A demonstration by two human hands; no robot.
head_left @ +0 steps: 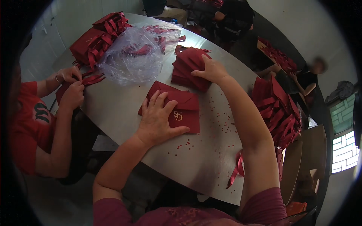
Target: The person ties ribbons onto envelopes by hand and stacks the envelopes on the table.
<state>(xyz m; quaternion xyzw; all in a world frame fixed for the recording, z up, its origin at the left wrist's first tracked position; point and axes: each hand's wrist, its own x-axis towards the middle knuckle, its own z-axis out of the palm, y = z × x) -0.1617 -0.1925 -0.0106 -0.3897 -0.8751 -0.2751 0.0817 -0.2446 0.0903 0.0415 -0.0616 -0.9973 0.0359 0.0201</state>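
My left hand lies spread on a red envelope-like pouch with gold lettering, its flap at the top. Part of another red pouch shows beneath it, toward the back left. My right hand reaches to a stack of red pouches behind, fingers apart, with thumb and fingertips resting on the top of the stack. Whether it grips one cannot be made out. Small red dots are scattered on the table beside the lettered pouch.
A co-worker's hands handle red ribbon at the left. Clear plastic wrap and ribboned red bags lie on the table at the back left. More bags are heaped at the right, near a cardboard box. Other people sit beyond.
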